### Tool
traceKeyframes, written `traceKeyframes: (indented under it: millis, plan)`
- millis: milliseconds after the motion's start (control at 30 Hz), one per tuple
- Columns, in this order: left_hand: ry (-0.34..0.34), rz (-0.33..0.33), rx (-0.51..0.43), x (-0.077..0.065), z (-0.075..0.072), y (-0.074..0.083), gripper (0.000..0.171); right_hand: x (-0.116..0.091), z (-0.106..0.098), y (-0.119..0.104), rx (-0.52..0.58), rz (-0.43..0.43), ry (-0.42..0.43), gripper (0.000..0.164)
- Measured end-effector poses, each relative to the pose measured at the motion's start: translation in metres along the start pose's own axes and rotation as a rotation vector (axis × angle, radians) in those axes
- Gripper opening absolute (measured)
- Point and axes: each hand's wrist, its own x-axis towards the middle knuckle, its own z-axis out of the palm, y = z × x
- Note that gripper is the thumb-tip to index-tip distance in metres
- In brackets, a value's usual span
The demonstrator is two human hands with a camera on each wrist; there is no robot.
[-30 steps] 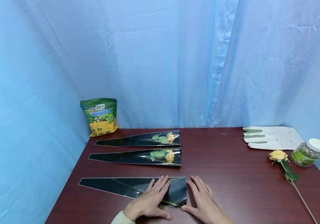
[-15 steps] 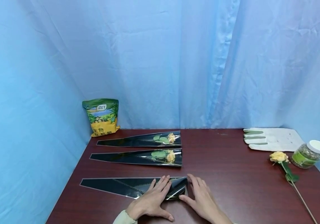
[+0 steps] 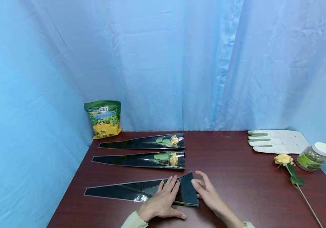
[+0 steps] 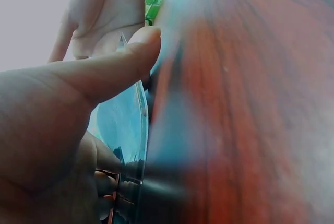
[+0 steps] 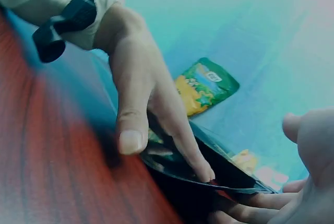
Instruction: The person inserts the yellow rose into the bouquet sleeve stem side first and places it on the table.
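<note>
- Pale blue curtains [image 3: 151, 63], tinged lilac toward the right, hang in soft vertical folds behind the table and along both sides.
- The table [image 3: 228, 167] is dark reddish-brown with wood grain, its back edge meeting the fabric.
- The near black sleeve [image 3: 126, 189] lies at the front, left of centre, narrow end leftward; its wide right end gapes.
- Behind it, two flower-filled sleeves [image 3: 128, 160] [image 3: 128, 145] lie side by side, each showing a yellow bloom and leaves.
- A loose yellow rose [image 3: 284, 159] lies at the right, stem toward the front edge.
- A green-and-yellow bag [image 3: 103, 119] stands at the back left corner.
- A white glove [image 3: 284, 141] with grey-green finger edges lies at the back right.
- Of the hands, the left hand [image 3: 164, 201] is spread flat across the near black sleeve; the right hand [image 3: 208, 191] has its thumb apart, fingers touching the gaping end.
- A white-lidded jar [image 3: 312, 158] tilts beside the glove and rose.
</note>
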Motion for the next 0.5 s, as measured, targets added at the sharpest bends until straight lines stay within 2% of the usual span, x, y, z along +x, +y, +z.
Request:
traceKeyframes:
  millis: [133, 233, 367, 500]
  plan:
    - [0.041, 0.002, -0.024, 0.004, -0.001, 0.005, 0.109, 0.002, -0.005, -0.001, 0.065, 0.038, 0.006, 0.057]
    - [0.080, -0.016, -0.152, 0.006, -0.003, 0.010, 0.106, 0.003, -0.007, -0.001, 0.095, 0.054, 0.011, 0.056]
    - [0.141, -0.039, -0.396, 0.007, -0.006, 0.017, 0.098, 0.004, -0.008, -0.004, 0.142, 0.054, 0.007, 0.055]
    - [0.227, -0.036, -0.487, 0.009, -0.006, 0.020, 0.084, 0.004, -0.008, -0.009, 0.167, 0.046, -0.011, 0.057]
